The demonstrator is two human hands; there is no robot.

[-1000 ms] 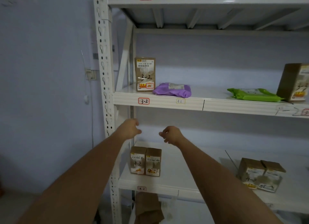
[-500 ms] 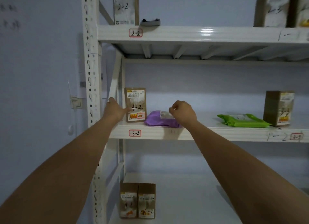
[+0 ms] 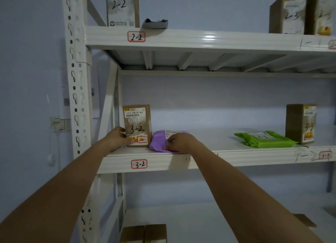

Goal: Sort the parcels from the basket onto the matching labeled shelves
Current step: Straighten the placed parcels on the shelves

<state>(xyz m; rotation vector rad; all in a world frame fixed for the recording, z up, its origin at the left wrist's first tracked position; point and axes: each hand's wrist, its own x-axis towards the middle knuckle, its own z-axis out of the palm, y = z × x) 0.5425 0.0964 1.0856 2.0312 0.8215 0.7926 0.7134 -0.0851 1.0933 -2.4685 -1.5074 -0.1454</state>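
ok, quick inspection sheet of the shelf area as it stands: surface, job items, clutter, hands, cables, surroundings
Surface: white shelf tagged 3-2; its right end is tagged 3-3.
Job items: upright brown box marked 3-2; flat purple mailer beside it; green mailer and another box further right.
Clutter: small dark item on the 2-2 shelf, next to a box marked 2-2.
Hands: left hand holds the brown box's left edge; right hand pinches the purple mailer.
Cables: thin white cord under a wall socket.
Surroundings: pale wall, perforated rack upright.
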